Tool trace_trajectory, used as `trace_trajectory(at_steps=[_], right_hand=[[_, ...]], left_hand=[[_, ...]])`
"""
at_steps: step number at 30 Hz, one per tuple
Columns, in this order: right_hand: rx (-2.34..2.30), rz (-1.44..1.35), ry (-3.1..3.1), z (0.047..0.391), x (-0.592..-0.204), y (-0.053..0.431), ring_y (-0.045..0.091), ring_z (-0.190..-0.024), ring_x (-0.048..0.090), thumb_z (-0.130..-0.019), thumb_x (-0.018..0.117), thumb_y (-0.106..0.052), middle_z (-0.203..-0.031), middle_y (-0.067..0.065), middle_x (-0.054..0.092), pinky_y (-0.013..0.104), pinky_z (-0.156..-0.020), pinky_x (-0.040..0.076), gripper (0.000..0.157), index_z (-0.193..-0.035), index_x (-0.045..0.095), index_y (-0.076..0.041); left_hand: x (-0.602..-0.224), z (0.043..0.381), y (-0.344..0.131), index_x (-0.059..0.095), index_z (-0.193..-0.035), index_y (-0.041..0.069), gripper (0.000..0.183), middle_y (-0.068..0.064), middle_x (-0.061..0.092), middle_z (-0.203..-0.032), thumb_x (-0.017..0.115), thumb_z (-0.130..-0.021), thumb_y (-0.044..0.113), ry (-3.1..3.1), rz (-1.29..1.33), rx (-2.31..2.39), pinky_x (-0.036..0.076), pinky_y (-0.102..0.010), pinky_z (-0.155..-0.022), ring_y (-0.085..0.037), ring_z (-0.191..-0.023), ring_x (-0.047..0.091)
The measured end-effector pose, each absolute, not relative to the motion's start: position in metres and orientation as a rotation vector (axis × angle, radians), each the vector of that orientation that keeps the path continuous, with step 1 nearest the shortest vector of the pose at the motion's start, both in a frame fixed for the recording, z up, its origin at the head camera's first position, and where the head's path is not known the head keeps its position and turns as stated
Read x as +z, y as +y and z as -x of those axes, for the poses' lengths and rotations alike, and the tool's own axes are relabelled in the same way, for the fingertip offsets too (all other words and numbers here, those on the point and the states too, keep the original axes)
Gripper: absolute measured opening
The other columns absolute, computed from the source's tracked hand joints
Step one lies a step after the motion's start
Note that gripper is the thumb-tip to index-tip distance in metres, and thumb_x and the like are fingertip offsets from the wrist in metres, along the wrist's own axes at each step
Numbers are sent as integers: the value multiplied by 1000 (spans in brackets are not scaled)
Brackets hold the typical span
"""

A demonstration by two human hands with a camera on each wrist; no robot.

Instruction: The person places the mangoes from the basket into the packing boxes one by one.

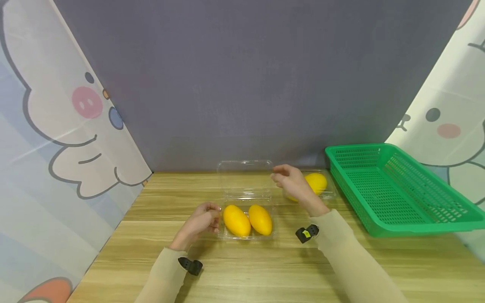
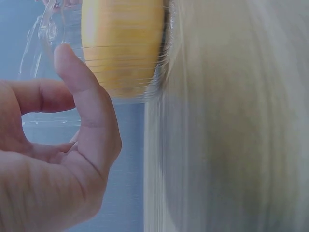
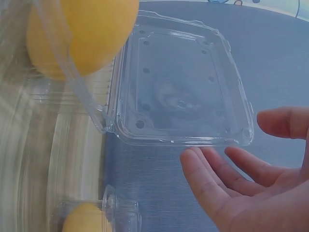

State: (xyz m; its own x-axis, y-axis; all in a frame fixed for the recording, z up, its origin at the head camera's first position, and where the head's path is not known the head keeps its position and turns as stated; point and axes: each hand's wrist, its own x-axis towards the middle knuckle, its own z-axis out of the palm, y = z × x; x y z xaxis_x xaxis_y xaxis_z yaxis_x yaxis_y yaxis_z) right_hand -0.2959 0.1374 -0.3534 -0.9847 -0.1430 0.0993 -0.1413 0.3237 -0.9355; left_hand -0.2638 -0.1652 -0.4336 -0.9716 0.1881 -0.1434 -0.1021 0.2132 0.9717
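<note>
A clear plastic clamshell box sits on the table with its lid raised at the back. Two yellow mango-like fruits lie side by side in its base. My left hand is at the box's left side, fingers loosely bent; the thumb comes up close to the rim, and contact is hard to tell. By the lid's right upper corner is my right hand, with thumb and fingers spread on either side of that corner and a small gap visible in the right wrist view.
Behind my right hand, another clear box holds yellow fruit, partly hidden by the arm. A green plastic basket stands at the right of the wooden table. A grey wall rises right behind the table.
</note>
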Motion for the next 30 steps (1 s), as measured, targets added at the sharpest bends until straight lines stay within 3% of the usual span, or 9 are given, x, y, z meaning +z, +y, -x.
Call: trace_trajectory(at_steps=[7,13,19,30], right_hand=[[-1818,277,2526,291,-351,140,41,-118,58,-105,53,-20,-130,24,59,47,-103,51,43,-139,51,7],[-1791,246,2512,286,-349,143,32,-105,63,-106,52,-25,-119,21,62,46,-98,54,38,-128,59,4],[-1760,224,2502,285,-348,145,31,-100,64,-106,52,-27,-111,18,64,49,-97,54,35,-118,63,3],[-1791,172,2384,285,-353,146,33,-92,65,-106,50,-30,-101,21,66,47,-93,57,43,-116,59,11]], left_hand=[[-435,264,-166,50,-121,-8,26,-12,54,-85,48,-100,7,2247,-88,1851,54,-29,-60,-20,-68,54],[-435,265,-164,51,-120,-7,24,-13,54,-86,47,-101,7,2242,-72,1866,55,-30,-60,-20,-68,55],[-435,265,-163,51,-119,-7,24,-13,54,-87,48,-100,7,2238,-42,1877,56,-30,-60,-21,-69,57],[-435,266,-162,51,-119,-7,23,-13,55,-86,49,-99,5,2213,-37,1899,55,-29,-60,-20,-68,57]])
